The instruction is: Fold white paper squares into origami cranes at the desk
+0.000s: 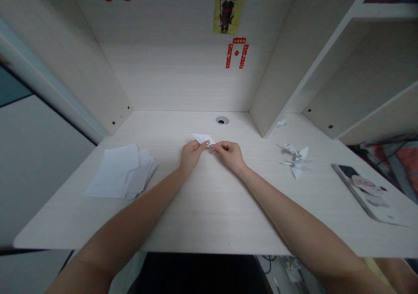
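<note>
A small piece of folded white paper (pixel 203 138) is held over the middle of the desk, with a pointed end showing toward the upper left. My left hand (pixel 192 155) is closed on its left side, thumb on top. My right hand (pixel 231 154) pinches the lower right end between thumb and forefinger. Both sets of fingertips nearly meet, and they hide part of the folds. Several folded paper cranes (pixel 295 158) lie in a cluster to the right of my right hand. A stack of white paper sheets (pixel 122 172) is spread loosely to the left of my left forearm.
On the right of the desk (pixel 202 224) lies a phone (pixel 365 194), back up. Another small folded paper (pixel 281 123) sits behind the upright divider (pixel 277 85). A round cable hole (pixel 222 120) is near the back panel. Patterned fabric (pixel 392 159) is beyond the right edge.
</note>
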`<action>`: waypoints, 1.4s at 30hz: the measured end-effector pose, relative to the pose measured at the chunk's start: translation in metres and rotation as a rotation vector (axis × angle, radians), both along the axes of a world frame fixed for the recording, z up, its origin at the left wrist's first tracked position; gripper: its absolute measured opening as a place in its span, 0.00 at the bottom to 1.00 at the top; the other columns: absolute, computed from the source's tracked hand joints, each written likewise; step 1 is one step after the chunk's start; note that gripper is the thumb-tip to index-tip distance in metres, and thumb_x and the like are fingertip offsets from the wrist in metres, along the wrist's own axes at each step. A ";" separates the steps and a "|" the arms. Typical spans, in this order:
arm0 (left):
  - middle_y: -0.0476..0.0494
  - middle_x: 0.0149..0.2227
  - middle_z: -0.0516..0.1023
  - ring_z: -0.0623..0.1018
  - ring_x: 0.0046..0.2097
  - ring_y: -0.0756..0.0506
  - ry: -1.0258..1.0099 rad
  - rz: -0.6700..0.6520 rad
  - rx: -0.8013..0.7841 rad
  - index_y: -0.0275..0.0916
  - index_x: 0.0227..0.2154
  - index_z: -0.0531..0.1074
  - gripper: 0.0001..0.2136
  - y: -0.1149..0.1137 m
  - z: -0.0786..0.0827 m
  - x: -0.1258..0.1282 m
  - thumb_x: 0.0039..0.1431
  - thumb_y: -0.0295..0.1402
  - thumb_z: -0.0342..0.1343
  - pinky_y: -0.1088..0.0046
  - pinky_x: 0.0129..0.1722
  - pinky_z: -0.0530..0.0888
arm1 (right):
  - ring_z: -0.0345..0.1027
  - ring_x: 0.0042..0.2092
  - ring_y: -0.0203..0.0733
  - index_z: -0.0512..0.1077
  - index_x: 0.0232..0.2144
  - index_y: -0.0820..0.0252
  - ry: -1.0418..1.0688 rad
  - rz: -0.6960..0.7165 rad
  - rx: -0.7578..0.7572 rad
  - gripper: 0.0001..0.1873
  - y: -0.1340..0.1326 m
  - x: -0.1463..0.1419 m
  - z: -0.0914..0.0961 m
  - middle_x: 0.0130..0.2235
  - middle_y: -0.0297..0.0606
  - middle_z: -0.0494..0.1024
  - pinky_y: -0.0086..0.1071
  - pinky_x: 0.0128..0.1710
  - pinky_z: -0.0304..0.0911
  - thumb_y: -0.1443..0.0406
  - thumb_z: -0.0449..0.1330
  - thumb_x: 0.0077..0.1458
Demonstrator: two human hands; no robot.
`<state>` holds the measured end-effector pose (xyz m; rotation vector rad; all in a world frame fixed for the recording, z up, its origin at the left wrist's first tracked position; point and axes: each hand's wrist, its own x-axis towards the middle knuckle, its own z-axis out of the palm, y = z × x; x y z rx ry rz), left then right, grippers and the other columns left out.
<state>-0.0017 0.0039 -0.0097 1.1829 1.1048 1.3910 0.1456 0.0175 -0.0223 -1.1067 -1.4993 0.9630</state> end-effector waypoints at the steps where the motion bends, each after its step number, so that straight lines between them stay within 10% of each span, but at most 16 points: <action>1: 0.40 0.37 0.81 0.78 0.42 0.42 -0.002 -0.005 0.003 0.34 0.33 0.77 0.14 0.001 0.000 0.000 0.46 0.40 0.62 0.64 0.47 0.70 | 0.62 0.23 0.34 0.76 0.23 0.62 0.010 -0.014 0.014 0.18 -0.001 0.000 0.000 0.22 0.35 0.75 0.27 0.23 0.56 0.52 0.62 0.46; 16: 0.51 0.29 0.79 0.77 0.34 0.50 -0.094 -0.052 0.065 0.42 0.63 0.46 0.43 -0.004 0.004 -0.001 0.46 0.30 0.64 0.72 0.45 0.70 | 0.69 0.35 0.37 0.78 0.39 0.51 -0.107 -0.127 0.433 0.11 -0.007 0.002 0.004 0.34 0.37 0.77 0.30 0.31 0.64 0.66 0.58 0.54; 25: 0.41 0.42 0.79 0.77 0.43 0.46 0.034 -0.075 0.072 0.37 0.42 0.75 0.18 -0.002 0.001 -0.003 0.45 0.33 0.63 0.66 0.49 0.70 | 0.68 0.34 0.37 0.78 0.38 0.52 -0.114 -0.106 0.341 0.11 -0.007 0.002 0.008 0.34 0.38 0.76 0.31 0.32 0.64 0.63 0.60 0.52; 42: 0.44 0.34 0.81 0.79 0.38 0.46 0.114 0.057 0.132 0.37 0.29 0.78 0.08 -0.002 0.003 -0.003 0.45 0.35 0.63 0.67 0.45 0.72 | 0.73 0.33 0.40 0.79 0.28 0.58 0.259 0.054 -0.020 0.11 0.001 -0.001 0.005 0.31 0.38 0.81 0.34 0.38 0.65 0.58 0.67 0.40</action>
